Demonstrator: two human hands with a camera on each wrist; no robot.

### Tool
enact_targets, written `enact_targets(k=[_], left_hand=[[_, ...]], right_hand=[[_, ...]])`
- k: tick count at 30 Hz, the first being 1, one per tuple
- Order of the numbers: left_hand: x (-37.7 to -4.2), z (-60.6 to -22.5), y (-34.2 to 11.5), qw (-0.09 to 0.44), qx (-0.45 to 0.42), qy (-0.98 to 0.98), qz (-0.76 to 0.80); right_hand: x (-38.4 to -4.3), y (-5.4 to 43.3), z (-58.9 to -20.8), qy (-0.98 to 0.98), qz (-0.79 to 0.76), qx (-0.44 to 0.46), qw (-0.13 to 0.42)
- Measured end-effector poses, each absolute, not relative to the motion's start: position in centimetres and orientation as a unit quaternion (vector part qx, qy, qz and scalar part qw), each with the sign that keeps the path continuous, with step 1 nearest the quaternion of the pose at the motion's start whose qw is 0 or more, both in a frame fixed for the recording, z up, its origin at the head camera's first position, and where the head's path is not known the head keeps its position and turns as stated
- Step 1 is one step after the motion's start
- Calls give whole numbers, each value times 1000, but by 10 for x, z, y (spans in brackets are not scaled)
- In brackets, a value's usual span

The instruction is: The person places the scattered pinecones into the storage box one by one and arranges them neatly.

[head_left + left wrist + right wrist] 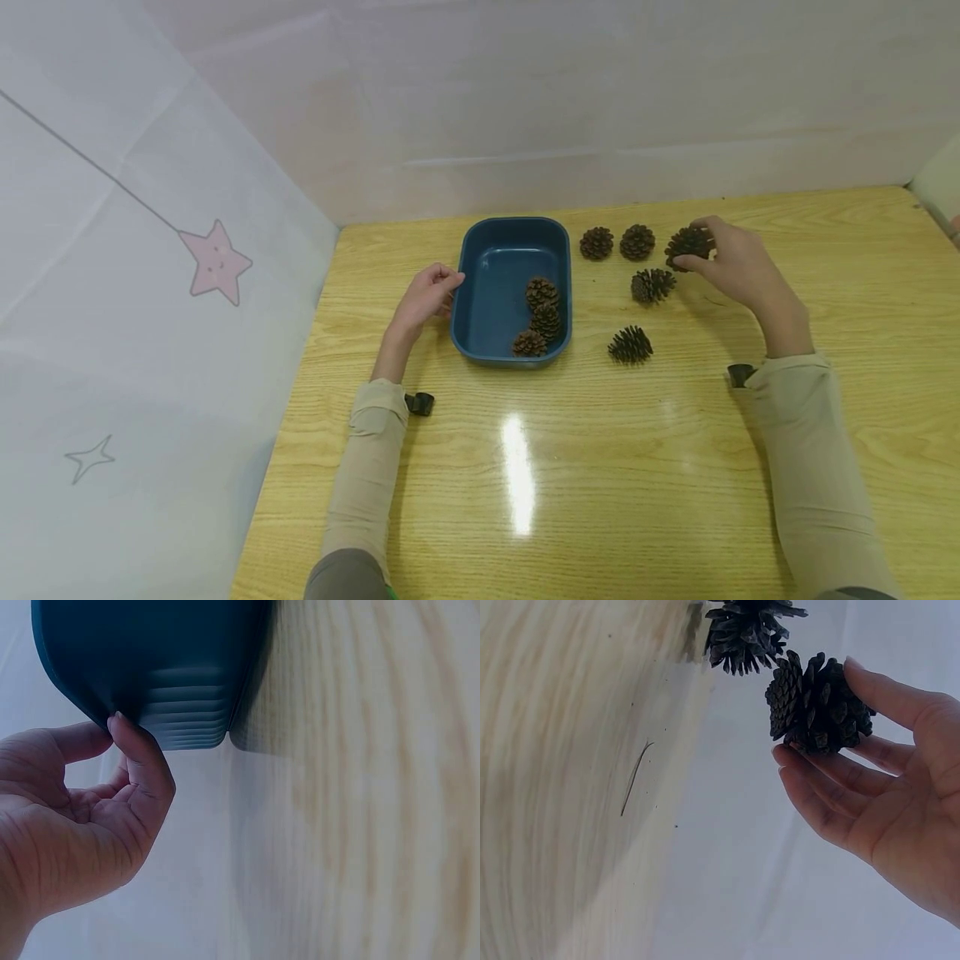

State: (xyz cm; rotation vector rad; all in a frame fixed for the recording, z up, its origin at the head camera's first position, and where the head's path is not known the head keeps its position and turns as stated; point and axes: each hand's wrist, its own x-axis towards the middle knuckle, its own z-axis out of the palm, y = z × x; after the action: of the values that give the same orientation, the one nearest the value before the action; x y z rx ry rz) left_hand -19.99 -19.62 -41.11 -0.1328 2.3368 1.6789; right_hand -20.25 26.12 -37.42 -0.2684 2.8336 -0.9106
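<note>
My left hand (427,297) is at the left side of a dark blue rectangular plastic tub (467,346). In the left wrist view, thumb and finger pinch the tub's rim (82,711). Three brown pine cones (546,322) lie in the tub's right front part. Over the table's right side, my right hand (738,262) holds a pine cone (688,242) between thumb and fingers. The right wrist view shows this pine cone (821,705) above the tabletop, with another pine cone (750,634) beyond it.
Two pine cones stand along the back, one (596,242) nearer the tub and one (637,242) beside it. Another pine cone (652,285) lies on its side, and a darker one (631,345) lies closer to me. A white sheet (525,108) hangs behind the wooden table (600,483).
</note>
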Motion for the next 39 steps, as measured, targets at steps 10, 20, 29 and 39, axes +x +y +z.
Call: enact_targets(k=[10,20,29,39], left_hand=[[-200,-412,-197,130,-42,804,579],[-201,-412,-197,133,-44,803,580],[-200,-411,-197,133,-45,804,578],[-198,-412,-199,129,-31,801,584]], right_hand=[[-201,256,-372,946,-301,-99,71],[-201,252,-371,946,-301,-100,70],[-199,246,-366,946,-300,-107,64],[-200,237,-364,944,-299,-122,69]])
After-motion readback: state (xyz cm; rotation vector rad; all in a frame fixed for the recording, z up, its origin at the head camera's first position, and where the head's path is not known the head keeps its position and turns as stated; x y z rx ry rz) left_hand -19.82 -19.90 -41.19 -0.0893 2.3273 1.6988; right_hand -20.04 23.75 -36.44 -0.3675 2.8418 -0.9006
